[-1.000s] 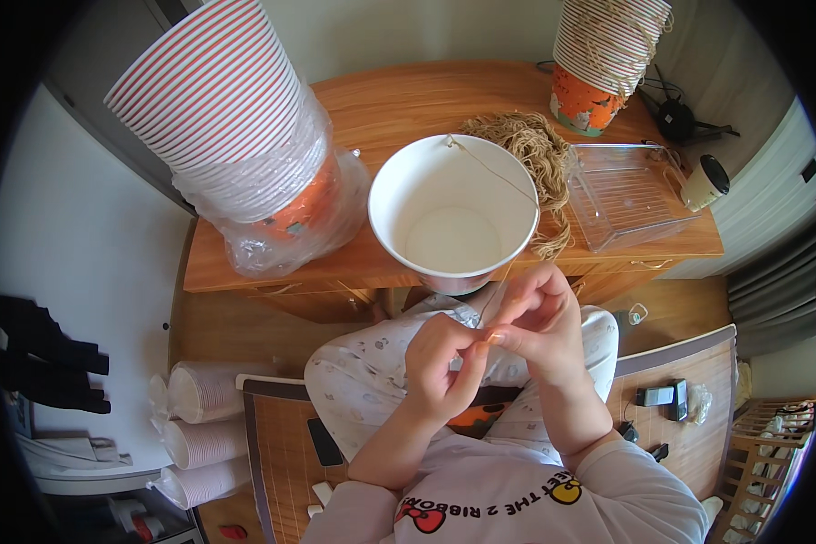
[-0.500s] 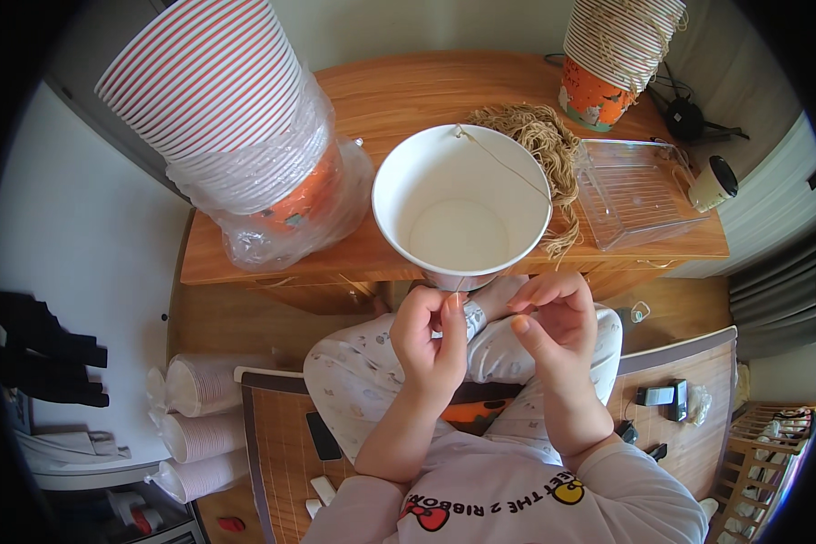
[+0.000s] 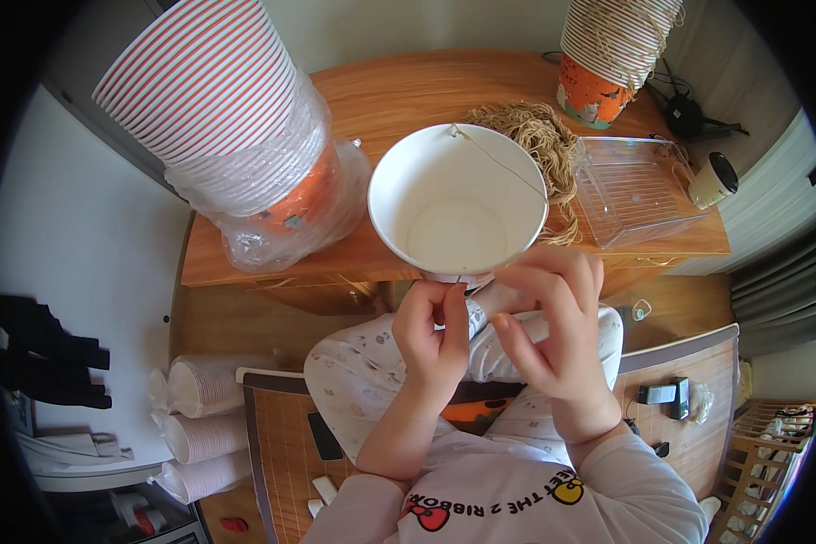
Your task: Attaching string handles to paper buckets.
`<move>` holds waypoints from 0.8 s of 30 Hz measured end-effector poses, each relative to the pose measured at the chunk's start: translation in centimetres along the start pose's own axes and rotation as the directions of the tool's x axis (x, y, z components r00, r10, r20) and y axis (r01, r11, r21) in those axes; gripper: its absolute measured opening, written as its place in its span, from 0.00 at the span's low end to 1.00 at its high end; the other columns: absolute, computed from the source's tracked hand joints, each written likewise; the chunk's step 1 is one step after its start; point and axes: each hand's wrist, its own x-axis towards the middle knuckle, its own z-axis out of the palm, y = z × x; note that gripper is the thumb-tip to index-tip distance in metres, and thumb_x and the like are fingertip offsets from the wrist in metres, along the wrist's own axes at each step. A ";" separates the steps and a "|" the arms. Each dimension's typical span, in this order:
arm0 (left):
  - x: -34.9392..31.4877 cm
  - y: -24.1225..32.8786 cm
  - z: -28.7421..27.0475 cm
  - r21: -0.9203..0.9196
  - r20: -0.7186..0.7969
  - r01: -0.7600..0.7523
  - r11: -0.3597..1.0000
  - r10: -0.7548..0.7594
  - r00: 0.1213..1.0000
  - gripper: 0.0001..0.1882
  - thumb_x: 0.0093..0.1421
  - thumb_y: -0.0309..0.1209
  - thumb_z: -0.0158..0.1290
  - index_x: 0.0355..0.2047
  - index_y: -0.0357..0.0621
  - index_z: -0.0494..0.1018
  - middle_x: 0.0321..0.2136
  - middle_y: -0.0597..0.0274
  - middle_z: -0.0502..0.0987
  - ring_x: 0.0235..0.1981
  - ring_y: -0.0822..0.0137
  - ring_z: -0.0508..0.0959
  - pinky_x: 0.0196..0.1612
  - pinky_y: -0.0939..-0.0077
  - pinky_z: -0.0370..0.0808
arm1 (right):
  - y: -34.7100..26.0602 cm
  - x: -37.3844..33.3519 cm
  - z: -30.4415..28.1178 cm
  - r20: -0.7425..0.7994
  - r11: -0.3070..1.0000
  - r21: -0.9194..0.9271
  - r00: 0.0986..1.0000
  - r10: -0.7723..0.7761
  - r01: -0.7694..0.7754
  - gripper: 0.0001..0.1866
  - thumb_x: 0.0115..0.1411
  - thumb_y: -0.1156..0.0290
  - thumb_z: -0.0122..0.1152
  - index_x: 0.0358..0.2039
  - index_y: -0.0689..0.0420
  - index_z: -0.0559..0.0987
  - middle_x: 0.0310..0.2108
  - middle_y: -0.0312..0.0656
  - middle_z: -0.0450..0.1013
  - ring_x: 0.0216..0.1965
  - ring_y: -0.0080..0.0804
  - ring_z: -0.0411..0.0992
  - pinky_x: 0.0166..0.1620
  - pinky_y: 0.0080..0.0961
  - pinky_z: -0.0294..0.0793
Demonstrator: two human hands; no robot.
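Observation:
A white paper bucket (image 3: 412,195) stands at the near edge of the wooden table, mouth toward me. From a hole in its far rim a thin twine cord (image 3: 503,166) runs across the mouth to the right rim. Just below the near rim, my left hand (image 3: 433,335) is closed in a pinch on a short bit of cord coming from a hole there. My right hand (image 3: 558,322) is raised beside it at the bucket's lower right, fingers apart, holding nothing that I can see. A loose bundle of twine cords (image 3: 539,150) lies against the bucket's right side.
At left leans a tall stack of nested buckets (image 3: 213,86), partly in clear plastic. Right of the bucket sit a clear plastic tray (image 3: 635,195), a lidded cup (image 3: 714,181) and a stack of corded buckets (image 3: 598,86). Wrapped bucket stacks (image 3: 199,435) lie on the floor at left.
My right hand has moved up and slightly left toward the near rim, its fingers spreading. My left hand keeps its pinch at the near rim.

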 end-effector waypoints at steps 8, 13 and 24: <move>0.3 0.5 0.3 -0.070 -0.029 0.037 0.997 -0.039 0.999 0.10 0.68 0.28 0.53 0.31 0.38 0.68 0.27 0.70 0.71 0.28 0.83 0.67 0.32 0.86 0.65 | -1.0 3.7 -0.5 0.263 0.966 -0.212 0.961 -0.089 0.147 0.25 0.55 0.52 0.64 0.51 0.49 0.78 0.39 0.37 0.72 0.48 0.40 0.68 0.61 0.48 0.54; 0.6 0.9 0.5 -0.068 -0.023 0.031 0.997 -0.032 0.999 0.08 0.66 0.27 0.55 0.32 0.36 0.70 0.26 0.67 0.73 0.28 0.80 0.70 0.33 0.84 0.68 | -1.1 4.2 -0.5 0.315 0.976 -0.176 0.946 -0.071 0.132 0.20 0.54 0.56 0.67 0.46 0.50 0.80 0.34 0.36 0.75 0.47 0.39 0.70 0.61 0.49 0.56; 0.0 0.3 0.0 -0.208 0.016 0.078 0.975 -0.076 0.997 0.06 0.64 0.23 0.56 0.36 0.35 0.69 0.32 0.60 0.80 0.34 0.78 0.77 0.37 0.85 0.72 | -0.7 4.5 -0.7 0.442 0.996 0.010 0.894 0.075 -0.089 0.14 0.53 0.65 0.69 0.41 0.52 0.82 0.34 0.36 0.79 0.43 0.34 0.75 0.56 0.41 0.61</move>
